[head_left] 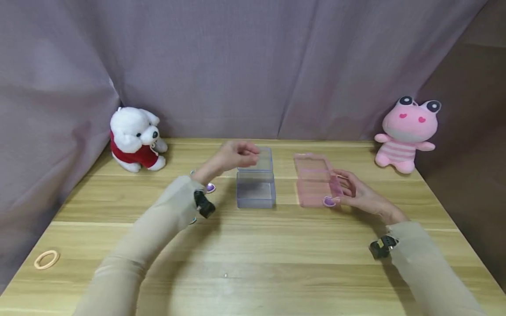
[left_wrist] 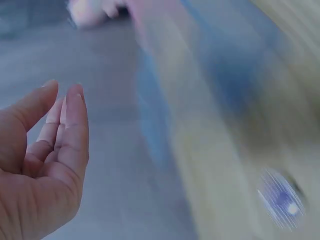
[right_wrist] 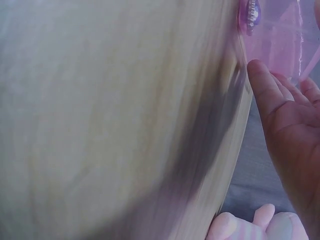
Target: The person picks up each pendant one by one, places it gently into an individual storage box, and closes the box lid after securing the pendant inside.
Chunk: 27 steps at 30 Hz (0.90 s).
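Grips nothing with loose left hand (head_left: 236,156) or loose right hand (head_left: 360,193), the latter nearer purple gem (head_left: 329,201), leftward beside pink box (head_left: 309,194).

Your head camera looked forward and down over the wooden table (head_left: 253,250) from its near side, far enough back to take in your left hand (head_left: 237,156), your right hand (head_left: 357,191) and the curtain (head_left: 221,74) behind. Your left-wrist camera, close to the left hand at its left edge, faced a steeply slanted, blurred table and shared a purple gem (left_wrist: 282,200) with the head view. Your right-wrist camera, near the right hand at its right edge, was tipped sideways, sharing the pink box (right_wrist: 280,35) and pink frog toy (right_wrist: 250,230) with the head view.
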Tool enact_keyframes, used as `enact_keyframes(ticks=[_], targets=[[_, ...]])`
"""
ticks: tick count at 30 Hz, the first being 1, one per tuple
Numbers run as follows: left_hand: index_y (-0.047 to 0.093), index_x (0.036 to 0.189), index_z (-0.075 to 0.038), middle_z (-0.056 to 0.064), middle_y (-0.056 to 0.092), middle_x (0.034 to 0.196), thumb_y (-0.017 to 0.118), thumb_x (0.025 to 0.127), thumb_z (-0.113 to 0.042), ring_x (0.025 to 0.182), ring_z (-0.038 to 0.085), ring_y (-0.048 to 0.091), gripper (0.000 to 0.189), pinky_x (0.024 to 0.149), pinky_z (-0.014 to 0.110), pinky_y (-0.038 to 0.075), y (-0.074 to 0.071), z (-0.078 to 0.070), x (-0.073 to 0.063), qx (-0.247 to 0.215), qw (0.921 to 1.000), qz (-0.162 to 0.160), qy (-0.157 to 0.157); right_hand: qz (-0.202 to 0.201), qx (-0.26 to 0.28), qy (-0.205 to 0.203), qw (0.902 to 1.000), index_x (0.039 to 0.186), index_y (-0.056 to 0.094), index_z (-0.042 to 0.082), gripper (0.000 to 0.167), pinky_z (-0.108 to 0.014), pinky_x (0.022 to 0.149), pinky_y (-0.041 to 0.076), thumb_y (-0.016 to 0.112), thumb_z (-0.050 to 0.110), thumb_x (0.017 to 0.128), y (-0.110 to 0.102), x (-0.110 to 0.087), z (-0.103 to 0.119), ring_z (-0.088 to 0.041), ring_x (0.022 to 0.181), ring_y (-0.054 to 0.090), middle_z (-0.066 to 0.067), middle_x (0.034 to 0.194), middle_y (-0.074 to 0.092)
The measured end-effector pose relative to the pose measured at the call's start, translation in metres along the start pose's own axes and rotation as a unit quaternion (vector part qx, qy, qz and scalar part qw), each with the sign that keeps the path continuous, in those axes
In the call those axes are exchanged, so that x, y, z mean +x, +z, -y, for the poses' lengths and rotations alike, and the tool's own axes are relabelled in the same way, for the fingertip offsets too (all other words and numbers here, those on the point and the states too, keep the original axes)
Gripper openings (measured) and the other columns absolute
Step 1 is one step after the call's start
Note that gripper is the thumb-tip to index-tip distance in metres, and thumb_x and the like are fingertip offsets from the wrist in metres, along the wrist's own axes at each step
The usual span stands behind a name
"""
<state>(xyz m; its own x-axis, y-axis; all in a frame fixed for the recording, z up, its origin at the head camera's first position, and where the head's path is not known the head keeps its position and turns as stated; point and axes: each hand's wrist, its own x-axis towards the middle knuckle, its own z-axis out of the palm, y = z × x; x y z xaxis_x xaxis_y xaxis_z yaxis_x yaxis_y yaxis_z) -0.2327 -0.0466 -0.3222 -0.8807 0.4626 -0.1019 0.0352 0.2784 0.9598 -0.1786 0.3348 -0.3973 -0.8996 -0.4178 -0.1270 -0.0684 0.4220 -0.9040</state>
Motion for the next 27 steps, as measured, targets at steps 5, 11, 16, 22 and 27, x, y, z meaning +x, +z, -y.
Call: enact_keyframes(ticks=[5, 11, 16, 22, 27], targets=[[0.057, 0.115, 0.01, 0.009, 0.062, 0.092, 0.064, 0.087, -0.004, 0.073, 0.006, 0.056, 0.032, 0.073, 0.02, 0.054, -0.053, 0.05, -0.032, 0.072, 0.9943, -0.062, -0.05, -0.001, 0.002, -0.006, 1.0, 0.146, 0.01, 0.001, 0.08, -0.003, 0.094, 0.034, 0.064, 0.004, 0.087, -0.002, -0.001, 0.001, -0.037, 0.135, 0.025, -0.029, 0.15, 0.02], [0.058, 0.114, 0.009, 0.02, 0.065, 0.102, 0.068, 0.084, -0.007, 0.074, 0.003, 0.055, 0.034, 0.068, 0.016, 0.051, -0.068, 0.086, -0.054, 0.129, 0.9849, -0.092, -0.069, 0.0, 0.01, -0.019, 0.9998, 0.146, 0.011, 0.0, 0.079, -0.005, 0.094, 0.036, 0.064, 0.001, 0.086, -0.005, -0.002, 0.0, -0.001, 0.124, 0.04, -0.031, 0.148, 0.021], [0.063, 0.103, 0.005, 0.013, 0.066, 0.09, 0.073, 0.08, -0.009, 0.074, 0.006, 0.054, 0.029, 0.065, 0.014, 0.047, -0.064, 0.096, -0.058, 0.18, 0.9765, -0.096, -0.07, 0.001, 0.013, -0.026, 0.9996, 0.145, 0.011, -0.002, 0.079, -0.004, 0.095, 0.035, 0.064, 0.001, 0.086, -0.003, -0.002, 0.0, 0.007, 0.12, 0.038, -0.033, 0.148, 0.02], [0.067, 0.09, -0.003, 0.004, 0.064, 0.078, 0.076, 0.077, -0.012, 0.072, 0.012, 0.054, 0.018, 0.067, 0.022, 0.042, -0.06, 0.099, -0.061, 0.278, 0.9539, -0.096, -0.061, 0.002, 0.001, -0.021, 0.9998, 0.145, 0.012, -0.001, 0.078, -0.003, 0.094, 0.034, 0.064, 0.002, 0.086, -0.001, -0.001, 0.0, -0.013, 0.131, 0.036, -0.031, 0.148, 0.02], [0.066, 0.095, -0.003, 0.009, 0.066, 0.086, 0.076, 0.077, -0.011, 0.08, 0.017, 0.056, 0.022, 0.072, 0.027, 0.046, -0.058, 0.098, -0.062, 0.295, 0.9494, -0.094, -0.054, 0.0, -0.002, -0.012, 0.9999, 0.145, 0.011, -0.001, 0.08, -0.002, 0.093, 0.033, 0.065, 0.004, 0.086, 0.0, 0.001, 0.0, -0.044, 0.135, 0.023, -0.031, 0.148, 0.022]])
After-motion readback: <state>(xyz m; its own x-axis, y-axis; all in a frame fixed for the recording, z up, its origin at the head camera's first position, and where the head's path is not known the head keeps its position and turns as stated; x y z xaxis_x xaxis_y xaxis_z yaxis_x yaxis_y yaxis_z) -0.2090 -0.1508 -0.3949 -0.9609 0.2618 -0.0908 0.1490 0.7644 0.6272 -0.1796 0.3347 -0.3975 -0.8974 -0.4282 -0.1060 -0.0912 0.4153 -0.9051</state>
